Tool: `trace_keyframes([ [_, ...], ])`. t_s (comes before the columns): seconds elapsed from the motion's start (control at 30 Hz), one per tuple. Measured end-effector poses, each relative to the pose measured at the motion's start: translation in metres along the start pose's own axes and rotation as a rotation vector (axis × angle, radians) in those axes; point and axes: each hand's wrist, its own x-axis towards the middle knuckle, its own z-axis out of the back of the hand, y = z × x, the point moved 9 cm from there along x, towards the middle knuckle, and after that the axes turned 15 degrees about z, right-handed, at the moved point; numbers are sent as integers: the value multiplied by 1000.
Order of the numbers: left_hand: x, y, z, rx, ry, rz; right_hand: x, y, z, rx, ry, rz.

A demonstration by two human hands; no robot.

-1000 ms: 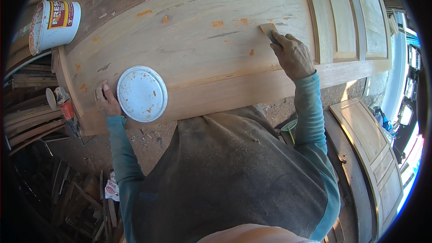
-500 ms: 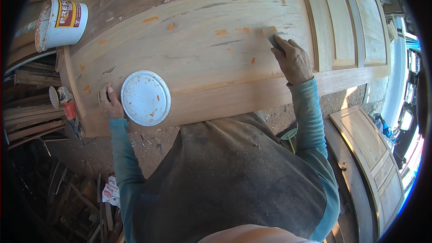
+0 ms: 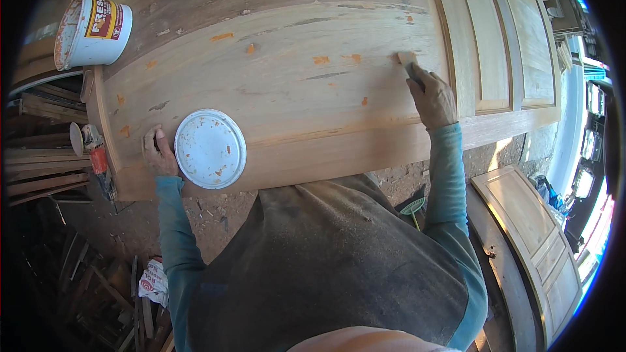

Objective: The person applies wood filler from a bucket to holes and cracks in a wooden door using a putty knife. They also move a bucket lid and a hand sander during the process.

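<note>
A large wooden door panel lies flat before me, with several orange putty patches and dark cracks on its face. My right hand is closed around a putty knife; the blade meets the wood near the panel's right-hand moulding. At the near left corner, my left hand rests on the wood with its fingers somewhat apart, and I see nothing held in it. Close beside it lies a round white lid, speckled with orange putty.
A white putty bucket lies on its side at the far left edge. A power tool with a red body hangs by the left edge. Scrap wood is piled lower left; another panelled door leans at the right.
My right hand has moved slightly right and toward me with the putty knife. The orange patch formerly by the blade no longer shows there. My left hand stays by the lid.
</note>
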Motion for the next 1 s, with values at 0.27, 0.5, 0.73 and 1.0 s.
trace_keyframes([
  [0.27, 2, 1, 0, 13, 12, 19, -4, -3, -23, -52, 71, -23],
  [0.5, 3, 4, 0, -9, 17, 38, -8, -1, -17, -62, 49, 21],
  [0.73, 0, -2, 1, -13, 15, 44, -12, -3, -6, 32, 58, -15],
  [1.0, 0, -7, 2, -4, 6, 71, -24, 19, -13, 332, -98, -88],
])
